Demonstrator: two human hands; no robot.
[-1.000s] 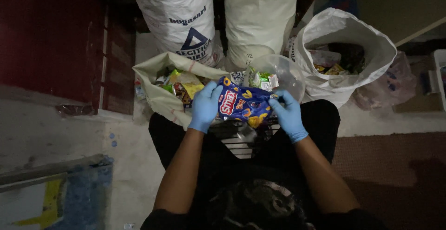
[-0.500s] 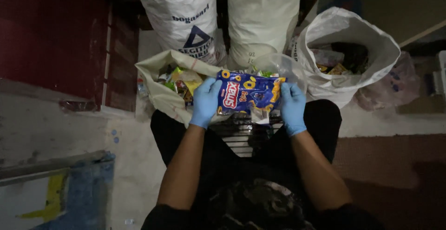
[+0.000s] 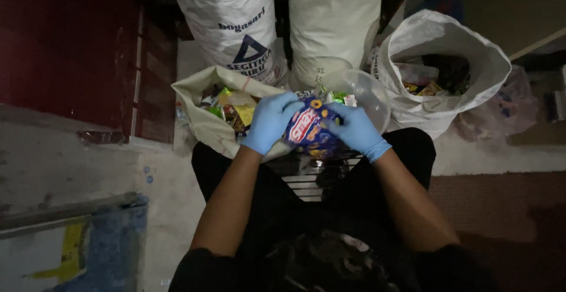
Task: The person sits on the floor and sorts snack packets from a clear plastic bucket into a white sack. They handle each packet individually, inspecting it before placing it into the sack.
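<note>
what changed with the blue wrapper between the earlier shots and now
The blue snack wrapper, spread flat and wide between both hands half a second ago, is now bunched up. The left hand and right hand have closed in toward each other and keep hold of it. The open sack of wrappers and the white sacks stayed put.

A pale concrete floor (image 3: 171,209) carries everything. Four white sacks stand on it: a printed sack (image 3: 233,27), a plain sack (image 3: 333,21), an open sack (image 3: 203,118) and a wide sack (image 3: 471,68).
</note>
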